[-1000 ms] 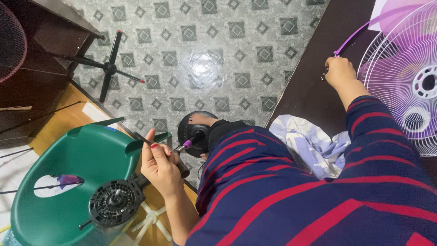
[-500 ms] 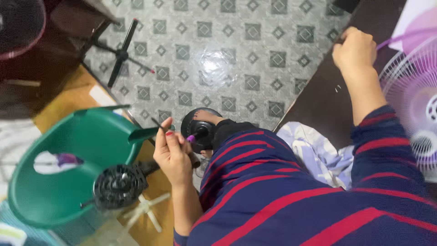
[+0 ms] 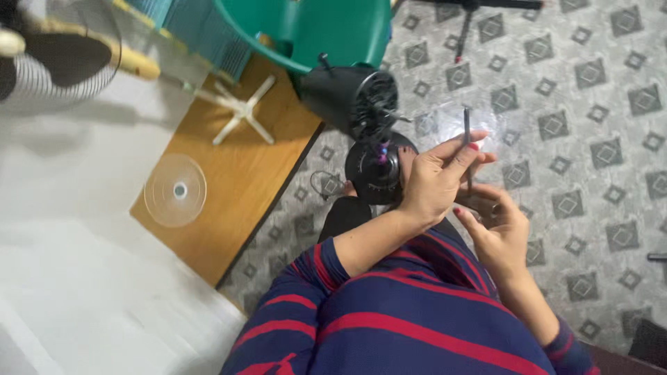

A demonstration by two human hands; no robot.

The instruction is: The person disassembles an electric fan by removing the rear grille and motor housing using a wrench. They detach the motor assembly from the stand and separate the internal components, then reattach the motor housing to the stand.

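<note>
Pinching a thin dark rod (image 3: 467, 132) between its fingertips, the left hand (image 3: 434, 180) holds it upright above the tiled floor (image 3: 597, 104); the right hand (image 3: 497, 232) cups loosely beneath, apparently empty; the rod looks stiff, light, slippery, best gripped mid-shaft; the black fan motor (image 3: 351, 97) sits nearby.

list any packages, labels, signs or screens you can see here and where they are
None in view: no package, label, sign or screen shows.
Around the hands there is only a black fan motor, a green plastic chair, a clear round disc on a wooden board, and the patterned floor tiles.
</note>
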